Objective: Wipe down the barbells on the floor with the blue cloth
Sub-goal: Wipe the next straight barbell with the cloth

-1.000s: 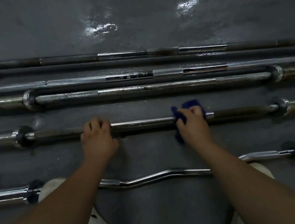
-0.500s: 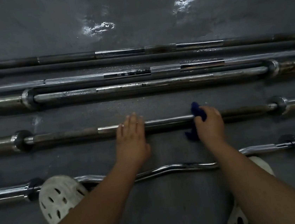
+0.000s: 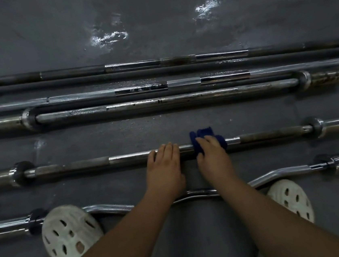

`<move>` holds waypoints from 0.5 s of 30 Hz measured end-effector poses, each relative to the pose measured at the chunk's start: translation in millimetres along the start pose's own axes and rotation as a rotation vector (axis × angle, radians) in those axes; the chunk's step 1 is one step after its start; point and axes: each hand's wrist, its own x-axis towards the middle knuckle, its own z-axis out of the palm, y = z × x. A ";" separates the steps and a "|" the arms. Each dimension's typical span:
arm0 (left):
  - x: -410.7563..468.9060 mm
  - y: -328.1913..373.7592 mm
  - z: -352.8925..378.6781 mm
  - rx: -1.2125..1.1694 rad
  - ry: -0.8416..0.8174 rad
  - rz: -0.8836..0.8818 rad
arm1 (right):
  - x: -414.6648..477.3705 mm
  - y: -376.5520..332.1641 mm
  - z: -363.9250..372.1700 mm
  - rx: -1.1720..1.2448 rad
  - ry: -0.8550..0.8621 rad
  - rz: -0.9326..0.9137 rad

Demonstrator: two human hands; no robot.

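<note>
A straight barbell lies across the dark floor in front of me. My right hand grips the blue cloth wrapped over the bar's smooth chrome middle, with fingers over the top and thumb on the near side. Just left of it, my left hand rests on the same bar with straight fingers laid across it. Nearer to me lies a chrome curl bar, passing under both forearms.
Three more long barbells lie parallel farther away, one with rust spots. My feet in white perforated clogs stand on either side by the curl bar. The floor beyond shows wet, shiny patches.
My left hand let go of its grip, slid right along the bar and now lies flat beside the right. The cloth hand went right, then came back left.
</note>
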 end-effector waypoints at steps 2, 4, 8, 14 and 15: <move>-11.2 2.7 6.3 0.010 0.007 0.013 | -1.0 11.4 -10.8 -0.033 -0.064 -0.080; -21.4 2.9 12.7 0.026 -0.005 0.021 | -3.1 33.9 -21.2 0.027 0.071 0.010; -39.8 2.6 26.1 0.032 -0.031 0.018 | -23.8 22.1 0.8 0.074 0.211 0.198; -35.5 1.0 22.9 -0.013 -0.094 0.029 | -14.3 32.5 -7.9 -0.036 0.022 -0.090; -29.1 -1.3 22.5 -0.022 -0.086 0.022 | -9.9 40.5 -12.3 0.016 0.098 0.008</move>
